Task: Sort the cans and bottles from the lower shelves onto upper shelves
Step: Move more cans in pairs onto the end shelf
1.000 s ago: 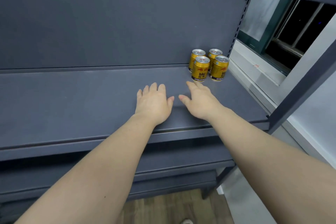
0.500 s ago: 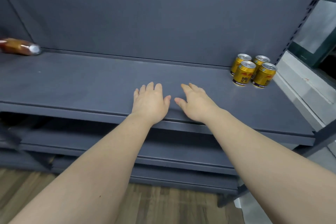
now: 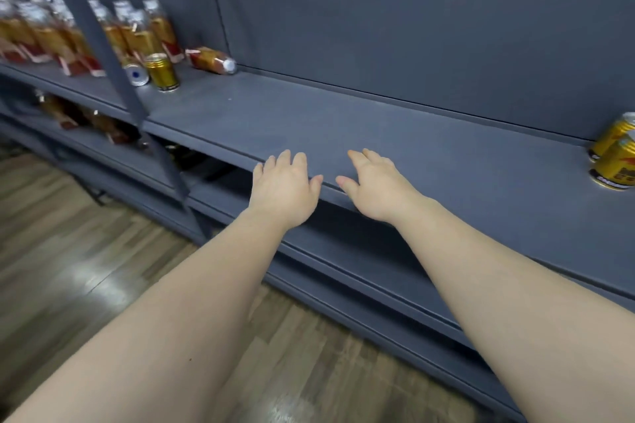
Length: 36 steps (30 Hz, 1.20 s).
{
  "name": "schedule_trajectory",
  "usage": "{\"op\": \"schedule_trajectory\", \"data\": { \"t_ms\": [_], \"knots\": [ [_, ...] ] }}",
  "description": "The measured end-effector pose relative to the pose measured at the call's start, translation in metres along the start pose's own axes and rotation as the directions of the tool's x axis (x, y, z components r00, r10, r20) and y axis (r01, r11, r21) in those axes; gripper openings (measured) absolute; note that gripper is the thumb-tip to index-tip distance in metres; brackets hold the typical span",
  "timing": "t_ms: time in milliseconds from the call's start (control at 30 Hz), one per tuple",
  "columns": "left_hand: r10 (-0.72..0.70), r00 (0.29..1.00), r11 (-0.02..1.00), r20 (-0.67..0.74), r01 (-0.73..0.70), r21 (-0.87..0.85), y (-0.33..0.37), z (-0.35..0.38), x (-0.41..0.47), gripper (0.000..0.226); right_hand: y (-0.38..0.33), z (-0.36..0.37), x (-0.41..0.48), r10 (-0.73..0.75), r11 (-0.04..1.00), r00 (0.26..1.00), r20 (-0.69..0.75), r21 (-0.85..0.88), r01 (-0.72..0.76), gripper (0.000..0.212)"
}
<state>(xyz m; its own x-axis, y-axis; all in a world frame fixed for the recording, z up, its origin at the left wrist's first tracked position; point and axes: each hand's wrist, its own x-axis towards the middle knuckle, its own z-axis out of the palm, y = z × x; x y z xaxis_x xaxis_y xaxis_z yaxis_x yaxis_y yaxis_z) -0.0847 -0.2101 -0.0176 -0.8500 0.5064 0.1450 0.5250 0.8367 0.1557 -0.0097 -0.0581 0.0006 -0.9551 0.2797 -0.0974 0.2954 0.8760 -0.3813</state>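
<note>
Resting palm-down by the front lip of the upper shelf (image 3: 446,161), the left hand (image 3: 283,191) and the right hand (image 3: 376,187) are seen side by side, fingers spread and nearly straight, with nothing held in either. Whether the palms press on the shelf or hover just above it cannot be told.

The step in hand is judged to be an empty-handed interval, with the next pick not yet begun. A reach down and to the left is likely called for, towards the lower shelf (image 3: 92,148), where dark bottles (image 3: 68,113) are dimly made out, apparently lying down. Stooping would be needed, and a firm grip round a bottle's body, since the space under the shelf above looks shallow.

At the right edge of the upper shelf, well apart from the hands, gold cans (image 3: 615,161) are stood upright and close together, partly cut off by the frame. At the shelf's left end a single gold can (image 3: 162,74) is stood upright, and a tipped can (image 3: 136,75) is laid just beside it, its silver end turned outward. Near the back wall a fallen bottle (image 3: 211,60) is laid on its side. Beyond the upright post (image 3: 170,168), standing bottles (image 3: 34,27) with amber contents and silver caps are ranked in rows, though blurred.
</note>
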Motion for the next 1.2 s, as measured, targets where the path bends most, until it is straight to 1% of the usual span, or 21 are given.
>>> {"op": "schedule_trajectory", "data": {
  "t_ms": [100,233,333,433,633,800,1000,1100,1200],
  "knots": [
    [-0.064,0.998,0.998,-0.022,0.064,0.015,-0.029,-0.005,-0.009,0.039,-0.024,0.009,0.005,-0.071,0.997,0.997,0.028,-0.022,0.071,0.064],
    [-0.113,0.992,0.992,-0.052,0.116,0.043,-0.071,-0.008,-0.021,0.038,-0.060,0.022,0.019,-0.131,0.990,0.990,0.052,-0.051,0.133,0.064],
    [-0.147,0.987,0.988,-0.070,0.150,0.035,-0.109,-0.008,-0.024,0.038,-0.096,0.037,0.035,-0.177,0.981,0.982,0.070,-0.066,0.182,0.064],
    [-0.162,0.983,0.985,-0.091,0.166,0.037,-0.155,-0.011,-0.024,0.033,-0.140,0.056,0.053,-0.218,0.971,0.972,0.088,-0.078,0.224,0.064],
    [-0.252,0.964,0.965,-0.088,0.256,0.047,-0.270,-0.029,-0.021,0.034,-0.247,0.096,0.098,-0.306,0.942,0.944,0.123,-0.109,0.319,0.062],
    [-0.324,0.942,0.943,-0.083,0.328,0.051,-0.359,-0.044,-0.022,0.039,-0.326,0.126,0.129,-0.359,0.922,0.922,0.144,-0.096,0.374,0.064],
    [-0.384,0.921,0.923,-0.070,0.385,0.011,-0.428,-0.049,-0.020,0.045,-0.393,0.159,0.163,-0.413,0.893,0.888,0.201,-0.102,0.438,0.065],
    [-0.419,0.906,0.907,-0.061,0.420,0.005,-0.460,-0.046,-0.015,0.042,-0.419,0.176,0.184,-0.436,0.876,0.870,0.229,-0.114,0.469,0.061],
    [-0.452,0.891,0.891,-0.040,0.453,0.009,-0.490,-0.040,-0.004,0.043,-0.443,0.189,0.207,-0.448,0.868,0.854,0.264,-0.100,0.487,0.064]
  ]
}}
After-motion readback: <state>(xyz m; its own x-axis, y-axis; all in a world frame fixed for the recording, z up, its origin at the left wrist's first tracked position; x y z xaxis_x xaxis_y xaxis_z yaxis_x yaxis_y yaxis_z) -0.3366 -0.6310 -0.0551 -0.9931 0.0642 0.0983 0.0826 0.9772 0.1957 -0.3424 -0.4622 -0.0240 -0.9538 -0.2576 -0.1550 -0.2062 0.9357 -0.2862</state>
